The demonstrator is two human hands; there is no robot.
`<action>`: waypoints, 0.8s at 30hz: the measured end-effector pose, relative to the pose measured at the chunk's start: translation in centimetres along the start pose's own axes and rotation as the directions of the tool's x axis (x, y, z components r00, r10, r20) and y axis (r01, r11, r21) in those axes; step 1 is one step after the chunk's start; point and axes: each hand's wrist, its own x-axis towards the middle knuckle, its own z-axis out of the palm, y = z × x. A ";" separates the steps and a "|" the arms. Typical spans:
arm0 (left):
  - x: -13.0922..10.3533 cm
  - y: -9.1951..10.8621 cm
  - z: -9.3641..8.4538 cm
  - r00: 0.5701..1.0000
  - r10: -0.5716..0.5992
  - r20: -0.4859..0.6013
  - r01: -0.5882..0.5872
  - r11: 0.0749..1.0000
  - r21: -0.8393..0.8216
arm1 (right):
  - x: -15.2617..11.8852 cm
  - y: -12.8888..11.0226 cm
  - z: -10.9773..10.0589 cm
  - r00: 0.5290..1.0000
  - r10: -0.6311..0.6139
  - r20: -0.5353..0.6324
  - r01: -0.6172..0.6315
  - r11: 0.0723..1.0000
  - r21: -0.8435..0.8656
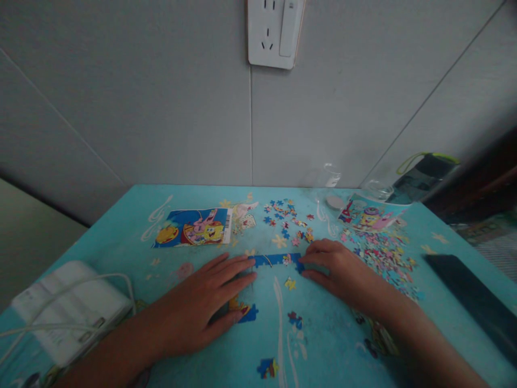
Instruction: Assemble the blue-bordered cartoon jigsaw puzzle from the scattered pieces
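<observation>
A joined strip of blue jigsaw puzzle pieces [278,260] lies on the table between my hands. My left hand [214,293] rests flat, fingers stretched out, with its fingertips at the strip's left end. It partly covers a joined section of blue and yellow pieces [248,314]. Bent fingers of my right hand [333,264] close on the puzzle piece [299,266] at the strip's right end. Nearby lie a yellow piece [290,283], a red and blue cluster [295,320] and, closer to me, another blue cluster [267,368].
A cartoon picture card [197,226] lies at the back left. Loose pieces [285,215] are scattered behind the strip, with a larger pile [383,253] at right. A white power adapter [72,307] with cables stands left; a dark flat object [476,302] lies right.
</observation>
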 end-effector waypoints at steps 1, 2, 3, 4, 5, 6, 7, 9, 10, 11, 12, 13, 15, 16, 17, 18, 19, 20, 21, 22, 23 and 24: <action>0.0 0.0 0.0 1.000 0.004 -0.010 -0.004 1.000 -0.007 | 0.0 -0.1 -0.1 1.000 -0.003 -0.003 0.003 1.000 0.004; 0.0 0.0 -0.1 1.000 0.008 -0.021 -0.009 1.000 -0.015 | 0.0 -0.1 -0.2 1.000 0.000 -0.001 0.000 1.000 0.005; 0.0 0.0 -0.1 0.999 0.012 -0.031 -0.012 1.000 -0.023 | 0.1 -0.2 -0.2 1.000 0.005 0.004 -0.005 1.000 0.004; 0.0 0.0 -0.1 0.999 0.014 -0.041 -0.015 0.999 -0.029 | 0.1 -0.2 -0.3 1.000 0.009 0.014 -0.009 1.000 0.004; 0.0 0.0 -0.1 0.999 0.018 -0.050 -0.020 0.999 -0.031 | 0.1 -0.3 -0.3 1.000 0.012 0.021 -0.012 1.000 0.004; 0.0 0.0 -0.1 0.998 0.022 -0.055 -0.024 0.999 -0.032 | 0.1 -0.2 -0.3 0.999 0.013 0.031 -0.013 1.000 0.005; 0.0 0.0 0.0 0.998 0.024 -0.059 -0.026 0.999 -0.031 | 0.1 -0.2 -0.3 0.999 0.014 0.040 -0.015 1.000 0.003; 0.0 0.0 0.0 0.999 0.022 -0.048 -0.023 1.000 -0.021 | 0.1 -0.1 -0.1 0.999 0.017 0.051 -0.017 1.000 -0.005; 0.0 -0.1 0.1 0.999 0.020 -0.037 -0.021 1.000 -0.015 | 0.1 -0.1 -0.1 0.999 0.017 0.052 -0.016 1.000 -0.011; 0.0 -0.1 0.1 1.000 0.015 -0.027 -0.015 1.000 -0.009 | 0.1 -0.1 0.0 0.999 0.015 0.049 -0.014 1.000 -0.020; 0.1 -0.1 0.1 1.000 0.009 -0.022 -0.009 1.000 -0.007 | 0.1 -0.1 0.1 0.999 0.011 0.045 -0.010 0.999 -0.030; 0.1 -0.1 0.1 1.000 0.006 -0.023 -0.006 1.000 -0.010 | 0.1 -0.1 0.1 0.999 0.006 0.040 -0.004 0.999 -0.042; 0.1 0.0 0.1 0.999 0.004 -0.038 -0.005 1.000 -0.024 | 0.1 -0.3 0.2 0.999 -0.004 0.036 0.007 0.998 -0.070; 0.1 0.0 0.0 0.999 0.005 -0.044 -0.006 1.000 -0.031 | 0.1 -0.4 0.2 0.999 -0.008 0.037 0.011 0.996 -0.084; 0.1 0.0 0.0 0.999 0.009 -0.049 -0.011 0.999 -0.034 | 0.0 -0.5 0.1 0.999 -0.014 0.041 0.018 0.995 -0.098; 0.1 0.0 0.0 0.999 0.015 -0.049 -0.017 0.999 -0.035 | 0.0 -0.6 0.1 0.999 -0.019 0.045 0.024 0.994 -0.111; 0.2 0.0 0.0 0.999 0.021 -0.045 -0.023 0.999 -0.032 | 0.0 -0.7 0.1 0.998 -0.022 0.050 0.029 0.992 -0.126; 0.2 0.1 -0.1 0.999 0.027 -0.040 -0.028 0.999 -0.026 | 0.0 -0.9 0.1 0.998 -0.021 0.056 0.029 0.989 -0.144; 0.2 0.1 -0.1 0.999 0.029 -0.036 -0.030 0.999 -0.017 | 0.0 -1.0 0.1 0.998 -0.017 0.064 0.028 0.986 -0.166; 0.3 0.1 -0.2 0.999 0.030 -0.033 -0.031 1.000 -0.005 | 0.0 -1.1 0.1 0.997 -0.014 0.071 0.027 0.981 -0.190; 0.3 0.1 -0.2 0.999 0.030 -0.026 -0.030 1.000 0.006 | 0.0 -1.3 0.1 0.997 -0.010 0.077 0.027 0.976 -0.215; 0.3 0.1 -0.3 0.999 0.028 -0.019 -0.028 0.999 0.017 | 0.0 -1.4 0.1 0.997 -0.008 0.081 0.027 0.971 -0.237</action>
